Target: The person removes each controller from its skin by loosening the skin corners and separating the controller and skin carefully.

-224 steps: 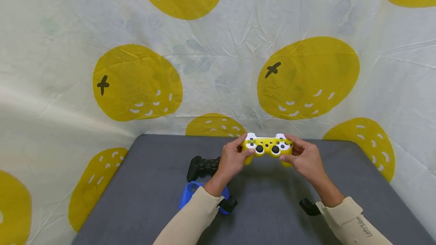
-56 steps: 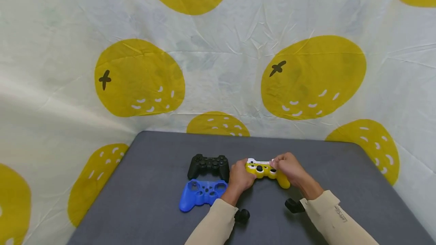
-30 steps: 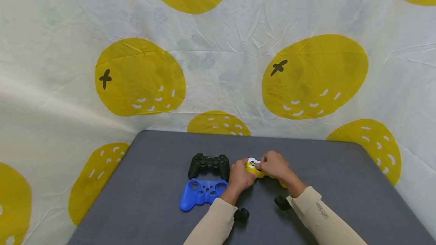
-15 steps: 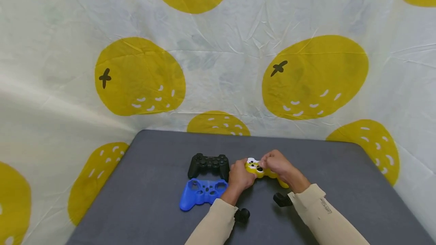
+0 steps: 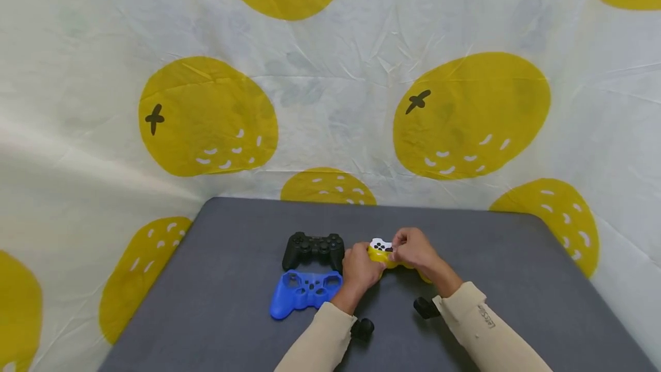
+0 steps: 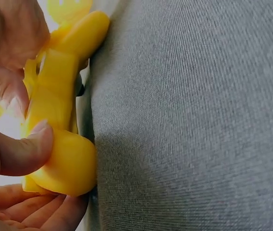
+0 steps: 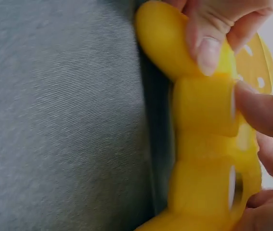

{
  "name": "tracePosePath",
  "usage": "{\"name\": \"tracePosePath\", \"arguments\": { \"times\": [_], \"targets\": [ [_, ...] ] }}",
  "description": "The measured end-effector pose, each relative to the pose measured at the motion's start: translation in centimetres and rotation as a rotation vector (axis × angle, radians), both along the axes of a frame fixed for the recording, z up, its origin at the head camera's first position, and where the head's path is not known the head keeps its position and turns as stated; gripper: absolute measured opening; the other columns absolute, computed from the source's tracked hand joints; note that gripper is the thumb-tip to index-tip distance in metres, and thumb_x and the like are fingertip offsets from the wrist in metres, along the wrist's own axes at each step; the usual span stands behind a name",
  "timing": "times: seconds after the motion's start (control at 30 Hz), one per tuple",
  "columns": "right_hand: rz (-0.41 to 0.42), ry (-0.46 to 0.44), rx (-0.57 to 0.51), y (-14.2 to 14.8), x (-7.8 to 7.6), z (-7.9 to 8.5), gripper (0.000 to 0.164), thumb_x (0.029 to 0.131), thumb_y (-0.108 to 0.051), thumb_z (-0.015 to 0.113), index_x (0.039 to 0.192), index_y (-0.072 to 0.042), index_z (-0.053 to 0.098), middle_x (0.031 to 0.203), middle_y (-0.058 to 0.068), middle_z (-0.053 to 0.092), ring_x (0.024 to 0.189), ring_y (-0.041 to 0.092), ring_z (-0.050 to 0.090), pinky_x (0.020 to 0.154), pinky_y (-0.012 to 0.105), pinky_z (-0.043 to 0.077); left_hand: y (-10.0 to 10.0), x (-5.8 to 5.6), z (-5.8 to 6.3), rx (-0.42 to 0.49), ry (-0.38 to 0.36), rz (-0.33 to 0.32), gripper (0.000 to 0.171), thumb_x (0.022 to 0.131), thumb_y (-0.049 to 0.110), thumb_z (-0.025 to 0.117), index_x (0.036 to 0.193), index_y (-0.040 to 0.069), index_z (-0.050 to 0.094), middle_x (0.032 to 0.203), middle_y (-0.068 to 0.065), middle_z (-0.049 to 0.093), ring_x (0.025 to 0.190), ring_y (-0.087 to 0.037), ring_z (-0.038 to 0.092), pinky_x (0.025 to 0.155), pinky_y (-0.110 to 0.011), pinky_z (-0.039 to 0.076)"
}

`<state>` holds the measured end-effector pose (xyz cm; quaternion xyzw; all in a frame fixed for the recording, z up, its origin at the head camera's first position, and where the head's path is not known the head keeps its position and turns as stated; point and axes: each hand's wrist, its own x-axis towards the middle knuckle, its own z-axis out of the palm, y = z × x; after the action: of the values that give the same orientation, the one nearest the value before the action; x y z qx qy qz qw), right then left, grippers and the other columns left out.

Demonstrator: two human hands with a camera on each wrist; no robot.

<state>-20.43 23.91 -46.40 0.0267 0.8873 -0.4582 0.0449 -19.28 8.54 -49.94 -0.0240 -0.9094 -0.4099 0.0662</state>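
Note:
A white game controller (image 5: pixel 381 244) in a yellow silicone cover (image 6: pixel 57 91) is low over the table, face up. My left hand (image 5: pixel 360 268) grips its left handle, thumb on the near side and fingers curled underneath in the left wrist view. Curled over the middle of its face, my right hand (image 5: pixel 415 250) pinches the cover's edge between thumb and fingertips. White shell shows bare around the direction buttons. The right hand hides the thumbsticks and most of the right half. In the right wrist view the cover (image 7: pixel 203 106) bulges around the sticks.
A black game controller (image 5: pixel 312 247) lies left of my left hand. Just in front of it is an empty blue silicone cover (image 5: pixel 304 296). The grey table (image 5: pixel 248 228) meets a white cloth (image 5: pixel 330 113) with yellow fruit prints at the back and sides.
The covered controller, earlier raised in both hands, is now down near the table. My right hand has left the right handle and moved leftward across its face. More white shell shows at the left.

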Motion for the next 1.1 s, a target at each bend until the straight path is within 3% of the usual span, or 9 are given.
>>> {"name": "tracePosePath", "arguments": {
  "times": [0.1, 0.2, 0.27, 0.4, 0.57, 0.73, 0.87, 0.97, 1.1],
  "targets": [
    [-0.02, 0.062, 0.035, 0.7, 0.4, 0.0, 0.036, 0.071, 0.004, 0.083, 0.102, 0.002, 0.065, 0.109, 0.02, 0.065, 0.097, 0.032, 0.059, 0.08, 0.037, 0.051, 0.0, 0.1, 0.1, 0.0, 0.0, -0.006, 0.042, 0.074, 0.022, 0.094, 0.11, 0.005, 0.078, 0.094, -0.009, 0.078, 0.078, -0.025, 0.065, 0.074, -0.039, 0.056],
    [-0.003, 0.121, 0.073, 2.1, 1.1, 0.1, 0.044, 0.076, -0.001, 0.084, 0.116, 0.001, 0.066, 0.129, 0.023, 0.061, 0.113, 0.039, 0.058, 0.094, 0.048, 0.05, -0.2, 0.1, 0.1, 0.026, -0.008, -0.02, 0.049, 0.073, 0.02, 0.094, 0.115, 0.004, 0.075, 0.099, -0.01, 0.078, 0.084, -0.025, 0.068, 0.078, -0.04, 0.057],
    [0.017, 0.162, 0.109, 3.4, 1.7, 0.0, 0.047, 0.078, -0.003, 0.084, 0.121, 0.001, 0.064, 0.133, 0.025, 0.057, 0.118, 0.043, 0.057, 0.098, 0.056, 0.05, -0.3, 0.3, -0.1, 0.054, 0.001, -0.03, 0.055, 0.071, 0.015, 0.095, 0.12, 0.003, 0.074, 0.104, -0.011, 0.077, 0.089, -0.026, 0.069, 0.081, -0.04, 0.058],
    [0.074, 0.246, 0.247, 5.3, 3.0, -0.9, 0.051, 0.074, -0.008, 0.092, 0.115, 0.001, 0.063, 0.121, 0.023, 0.057, 0.108, 0.039, 0.06, 0.093, 0.055, 0.052, -0.4, 0.7, -0.4, 0.103, 0.043, -0.058, 0.064, 0.065, 0.009, 0.097, 0.124, 0.002, 0.072, 0.115, -0.012, 0.075, 0.101, -0.029, 0.07, 0.091, -0.042, 0.058],
    [0.13, 0.363, 0.42, 6.3, 3.4, -2.2, 0.055, 0.063, -0.014, 0.1, 0.098, -0.009, 0.059, 0.1, 0.007, 0.054, 0.088, 0.02, 0.053, 0.078, 0.037, 0.047, -0.3, 0.7, -0.3, 0.092, 0.087, -0.025, 0.052, 0.06, 0.011, 0.101, 0.106, 0.008, 0.077, 0.105, -0.007, 0.071, 0.096, -0.025, 0.065, 0.088, -0.041, 0.058],
    [0.104, 0.421, 0.438, 6.6, 3.3, -2.5, 0.05, 0.061, -0.009, 0.1, 0.088, -0.013, 0.059, 0.084, -0.001, 0.054, 0.077, 0.015, 0.048, 0.069, 0.031, 0.041, -0.1, 0.4, -0.1, 0.063, 0.084, 0.006, 0.047, 0.058, 0.016, 0.103, 0.097, 0.012, 0.076, 0.095, -0.002, 0.068, 0.087, -0.018, 0.062, 0.082, -0.037, 0.057],
    [0.101, 0.428, 0.433, 6.8, 3.3, -2.4, 0.045, 0.061, -0.007, 0.098, 0.082, -0.013, 0.059, 0.08, -0.002, 0.056, 0.073, 0.013, 0.048, 0.065, 0.029, 0.04, -0.1, 0.2, -0.1, 0.025, 0.139, 0.003, 0.046, 0.054, 0.018, 0.104, 0.085, 0.013, 0.07, 0.085, 0.0, 0.067, 0.077, -0.016, 0.059, 0.072, -0.032, 0.053],
    [0.106, 0.488, 0.439, 6.7, 3.3, -2.6, 0.043, 0.06, -0.006, 0.098, 0.077, -0.015, 0.06, 0.076, -0.003, 0.056, 0.07, 0.011, 0.047, 0.063, 0.028, 0.039, -0.2, 0.1, -0.2, 0.011, 0.199, -0.01, 0.046, 0.054, 0.017, 0.104, 0.077, 0.012, 0.064, 0.076, 0.0, 0.065, 0.069, -0.016, 0.057, 0.064, -0.029, 0.048],
    [0.118, 0.568, 0.454, 6.7, 3.4, -2.9, 0.044, 0.058, -0.008, 0.099, 0.071, -0.017, 0.058, 0.072, -0.005, 0.054, 0.068, 0.007, 0.044, 0.062, 0.026, 0.038, -0.5, 0.4, -0.5, -0.011, 0.208, -0.034, 0.045, 0.059, 0.02, 0.102, 0.072, 0.012, 0.06, 0.07, 0.001, 0.06, 0.066, -0.015, 0.055, 0.061, -0.027, 0.043]
  ]
}}
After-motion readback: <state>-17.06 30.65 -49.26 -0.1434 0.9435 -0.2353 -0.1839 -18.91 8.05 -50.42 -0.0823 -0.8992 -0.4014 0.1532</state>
